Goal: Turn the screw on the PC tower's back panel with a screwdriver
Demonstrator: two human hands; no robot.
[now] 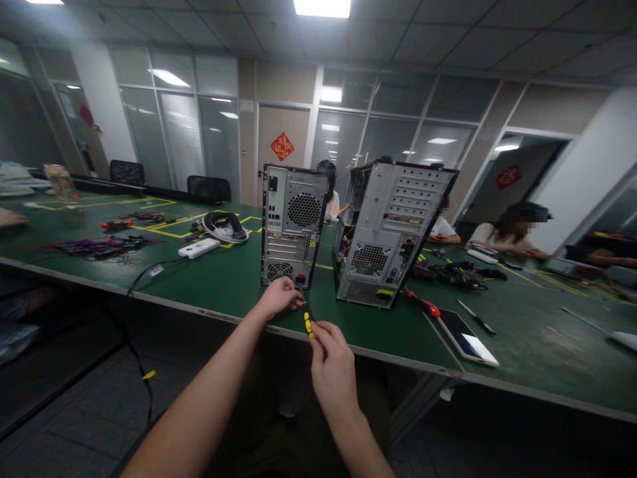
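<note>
Two computer cases stand upright on the green table, backs toward me. My right hand (332, 358) grips the yellow and black handle of a screwdriver (309, 321), whose shaft points up at the bottom edge of the left case (293, 226). Close to that same corner, my left hand (279, 299) has its fingers bent together beside the screwdriver's shaft; whatever lies between them is too small to make out. The wider right case (383, 239) leans slightly in view, its left side open with wires inside. Neither hand touches it.
Left on the green table (223, 282) lie a white power strip (199, 248), coiled cable (221, 226) and colored wires (99, 245). To the right are a red-handled tool (428, 305), a phone (468, 337), a pen-like tool (476, 317) and black cables (455, 274). People sit across the table.
</note>
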